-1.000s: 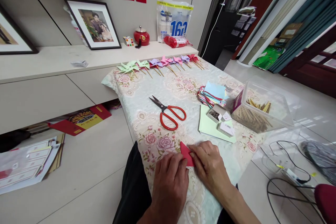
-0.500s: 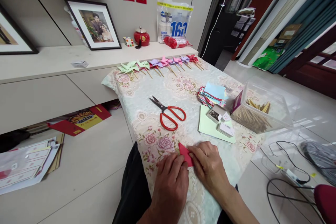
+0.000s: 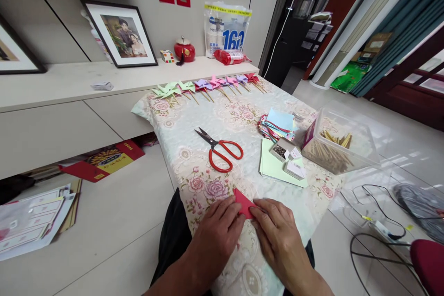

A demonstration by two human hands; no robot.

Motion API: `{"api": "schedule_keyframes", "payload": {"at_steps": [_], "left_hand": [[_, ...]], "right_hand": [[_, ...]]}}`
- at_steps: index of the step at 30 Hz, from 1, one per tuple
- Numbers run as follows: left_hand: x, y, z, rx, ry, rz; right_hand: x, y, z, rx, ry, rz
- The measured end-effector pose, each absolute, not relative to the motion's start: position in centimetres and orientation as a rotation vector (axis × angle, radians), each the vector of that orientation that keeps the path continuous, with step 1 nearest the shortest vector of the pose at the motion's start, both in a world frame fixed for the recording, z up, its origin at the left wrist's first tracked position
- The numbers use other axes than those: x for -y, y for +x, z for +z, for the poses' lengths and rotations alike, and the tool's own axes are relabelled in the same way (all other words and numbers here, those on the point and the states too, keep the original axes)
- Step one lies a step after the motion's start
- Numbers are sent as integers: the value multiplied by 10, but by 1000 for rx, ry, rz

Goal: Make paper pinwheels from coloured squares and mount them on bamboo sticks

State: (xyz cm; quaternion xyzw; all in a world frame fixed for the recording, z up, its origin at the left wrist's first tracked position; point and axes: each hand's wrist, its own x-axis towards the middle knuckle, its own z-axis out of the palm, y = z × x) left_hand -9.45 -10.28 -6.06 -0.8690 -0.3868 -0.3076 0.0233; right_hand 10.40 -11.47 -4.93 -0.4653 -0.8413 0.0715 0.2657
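A red sheet of paper (image 3: 243, 203), folded into a triangle, lies on the flowered tablecloth at the near edge of the table. My left hand (image 3: 219, 225) presses its left side, fingers together and curled over the edge. On the right corner, the fingertips of my right hand (image 3: 279, 229) pinch the paper down, thumb tucked beneath. Parts of the paper are hidden under the fingers. Beyond it lie black-bladed scissors (image 3: 220, 146) with red handles, slightly spread.
Finished paper pinwheels (image 3: 217, 82) on sticks line the far edge. To the right are green paper sheets (image 3: 274, 171), small boxes with pins (image 3: 281, 150), a stack of coloured paper (image 3: 277, 122) and a clear tub of sticks (image 3: 333, 143). Cables (image 3: 376, 245) cross the floor.
My left hand has shifted and flattened a little along the paper's left side. My right hand has slid slightly lower along the right corner. The view has moved slightly.
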Motion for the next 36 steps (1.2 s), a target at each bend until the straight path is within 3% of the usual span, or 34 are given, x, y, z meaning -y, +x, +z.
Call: {"api": "schedule_keyframes", "payload": {"at_steps": [16,36], "left_hand": [[58,-113,-51,1209,-2976,-856],[64,-115,-50,1160,-2968,-886]], "right_hand": [[84,106,-48,2225,-1237,477],[86,118,-44,2328,-1176,461]]}}
